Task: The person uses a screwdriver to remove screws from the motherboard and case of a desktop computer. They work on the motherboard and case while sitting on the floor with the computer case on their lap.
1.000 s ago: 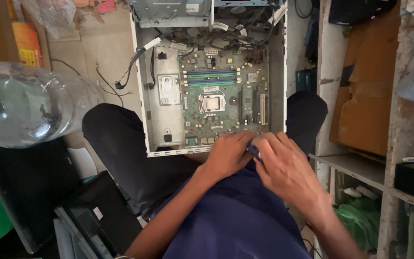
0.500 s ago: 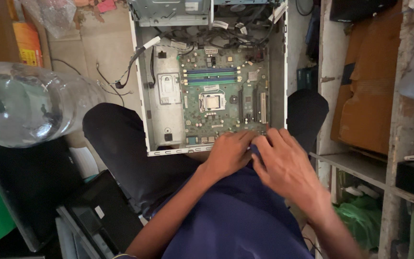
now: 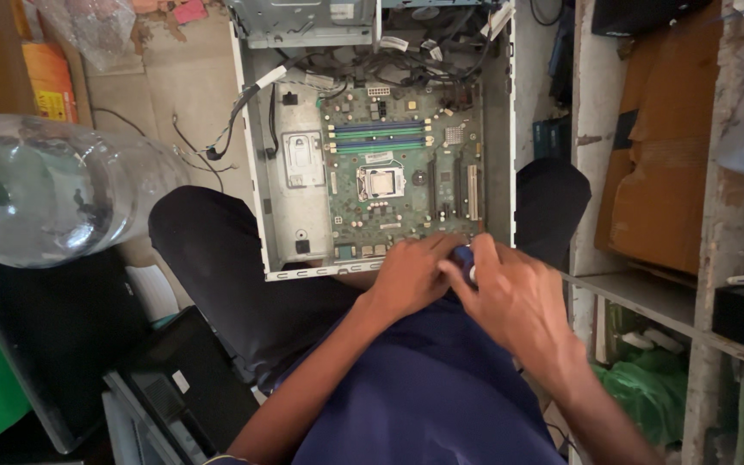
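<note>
1. Open computer case (image 3: 262, 198) lay flat between the person's knees, green motherboard (image 3: 402, 168) exposed – taken as landmark for all that follows.
2. Both hands met at the near edge of the motherboard. Left hand (image 3: 411, 274) curled, fingers together over the board's edge. Right hand (image 3: 514, 297) clamped on a small blue-handled tool (image 3: 463, 257), mostly hidden; tip not visible.
3. Risk, as judged: the tool could slip off its seat and scrape the board or nearby slots – cause would be the covered tip and cramped grip at the board's edge.
4. Risk: loose cables (image 3: 247, 116) at the case's left and far side could snag a wrist if the hands shifted.
5. Risk: large clear water bottle (image 3: 45, 189) lay left of the case, near the knee; a nudge could roll it toward the open electronics.
6. Labels: white rectangular sticker on the grey metal plate (image 3: 303, 159) left of the motherboard.
7. Orange packet (image 3: 49, 82) far left of the case, beside cardboard.
8. Brown cardboard box (image 3: 660, 146) on shelf right of the case; green plastic bag (image 3: 652, 387) below it.
</note>
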